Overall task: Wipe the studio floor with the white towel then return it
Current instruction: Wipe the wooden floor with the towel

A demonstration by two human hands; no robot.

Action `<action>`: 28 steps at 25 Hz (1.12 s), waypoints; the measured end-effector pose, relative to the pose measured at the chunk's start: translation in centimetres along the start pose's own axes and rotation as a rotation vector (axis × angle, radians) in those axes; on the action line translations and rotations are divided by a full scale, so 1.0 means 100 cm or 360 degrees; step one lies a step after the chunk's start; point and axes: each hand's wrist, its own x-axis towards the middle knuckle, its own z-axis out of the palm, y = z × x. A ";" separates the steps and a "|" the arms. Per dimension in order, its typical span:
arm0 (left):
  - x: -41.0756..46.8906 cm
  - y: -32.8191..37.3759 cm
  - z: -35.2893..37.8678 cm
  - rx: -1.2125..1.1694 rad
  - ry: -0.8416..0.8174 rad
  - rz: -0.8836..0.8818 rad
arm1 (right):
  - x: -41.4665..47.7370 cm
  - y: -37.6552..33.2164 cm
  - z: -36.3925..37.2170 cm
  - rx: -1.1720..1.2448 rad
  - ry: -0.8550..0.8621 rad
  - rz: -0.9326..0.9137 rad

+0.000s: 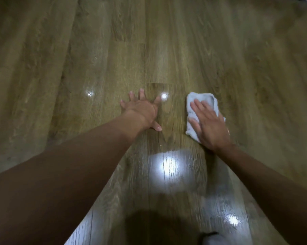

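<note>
We brace with the left hand [142,107], fingers spread flat on the wooden floor [78,50]. Just to its right, the right hand [210,126] presses the folded white towel [200,101] down, fingers straight. Risk: the glossy boards may be wet, so the bracing palm could slip.
</note>
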 end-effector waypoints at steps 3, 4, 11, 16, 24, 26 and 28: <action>-0.002 -0.002 0.006 0.0102 0.0032 0.0107 | 0.058 0.010 -0.007 0.0007 0.0092 0.0511; -0.003 -0.002 0.006 0.0136 0.0030 0.0138 | 0.077 0.001 -0.006 0.0029 0.0071 0.0646; 0.011 0.026 -0.014 0.0313 -0.0145 0.0019 | -0.006 -0.014 0.011 -0.0067 0.0049 -0.0185; 0.023 0.059 -0.020 0.0500 -0.0221 -0.0031 | 0.037 0.052 -0.008 -0.0062 0.0101 0.0359; 0.005 0.058 -0.019 0.0198 -0.0069 0.0182 | -0.003 0.012 0.007 -0.0065 0.0050 -0.0071; 0.006 0.076 -0.012 0.0297 -0.0110 0.0090 | -0.020 0.053 0.000 -0.0013 0.0031 -0.0067; 0.008 0.087 -0.007 0.0425 -0.0091 0.0052 | 0.002 0.083 -0.008 -0.0064 0.0031 0.0054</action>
